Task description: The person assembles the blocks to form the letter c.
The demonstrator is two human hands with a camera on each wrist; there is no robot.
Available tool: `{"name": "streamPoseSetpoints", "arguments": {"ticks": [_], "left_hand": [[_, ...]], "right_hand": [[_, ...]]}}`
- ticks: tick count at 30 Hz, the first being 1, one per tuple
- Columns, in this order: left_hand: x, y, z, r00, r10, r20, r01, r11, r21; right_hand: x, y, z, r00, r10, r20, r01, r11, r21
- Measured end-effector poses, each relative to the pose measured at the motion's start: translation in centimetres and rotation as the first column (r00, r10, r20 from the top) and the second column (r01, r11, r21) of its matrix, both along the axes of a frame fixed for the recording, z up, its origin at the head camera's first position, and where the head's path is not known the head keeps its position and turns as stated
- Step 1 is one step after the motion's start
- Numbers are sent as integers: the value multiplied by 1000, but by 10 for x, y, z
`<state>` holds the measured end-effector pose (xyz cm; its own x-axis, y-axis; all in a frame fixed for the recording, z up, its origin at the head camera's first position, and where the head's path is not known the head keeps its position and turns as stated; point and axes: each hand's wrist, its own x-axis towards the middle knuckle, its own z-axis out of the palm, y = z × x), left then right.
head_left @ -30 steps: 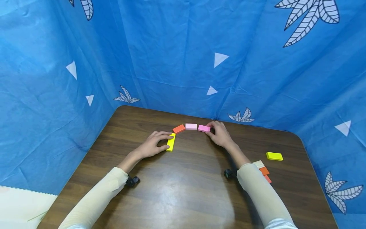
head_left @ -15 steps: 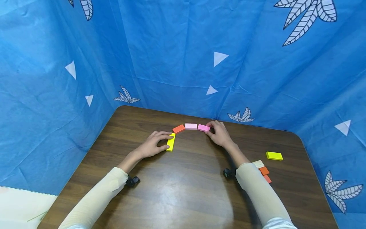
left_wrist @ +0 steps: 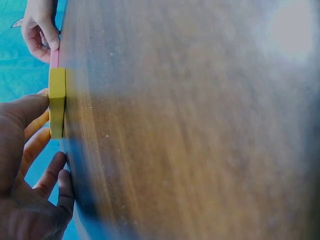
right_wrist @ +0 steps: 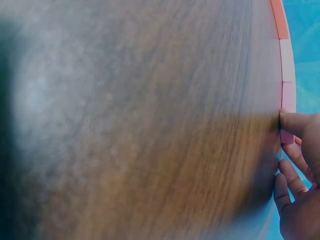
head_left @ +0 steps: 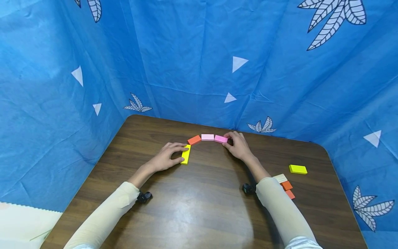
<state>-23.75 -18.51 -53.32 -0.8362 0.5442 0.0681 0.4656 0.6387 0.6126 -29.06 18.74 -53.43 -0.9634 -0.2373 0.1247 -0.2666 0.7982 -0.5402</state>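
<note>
In the head view, flat blocks lie in a curved row near the table's far edge. My left hand (head_left: 165, 157) grips a yellow block (head_left: 186, 155) at the row's left end, thumb on its near part and fingers on its far part. An orange block (head_left: 194, 139) follows, then a pale pink block (head_left: 207, 137). At the right end my right hand (head_left: 238, 146) pinches a brighter pink block (head_left: 220, 139) between thumb and fingers. The right wrist view shows this pink block (right_wrist: 288, 97) end to end with the pale one (right_wrist: 287, 61).
Another yellow block (head_left: 298, 169) lies alone on the table's right side. Beside the right forearm are a cream block (head_left: 280, 178) and two orange-red blocks (head_left: 287, 185), partly behind the sleeve. A blue patterned curtain (head_left: 192, 69) hangs behind the brown wooden table (head_left: 192, 214).
My right hand and the brighter pink block have shifted slightly left, bringing the block up to the pale pink one. The left hand and its yellow block stay put.
</note>
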Motion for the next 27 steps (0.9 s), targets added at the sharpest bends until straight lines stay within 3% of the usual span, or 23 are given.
{"name": "streamPoseSetpoints", "arguments": {"ticks": [15,21,27], "left_hand": [[-3,2,1,1000,-4,7,4,1000,-5],[-2,3,1,1000,-6,2,6,1000,4],[0,1,0,1000,5,-8,-4,1000,9]], "right_hand": [[5,23,4,999,38,11,-37,997,-74],[18,53,9,999,25,47,-20,994,-106],[41,89,16,997,33,69,-28,997,-72]]}}
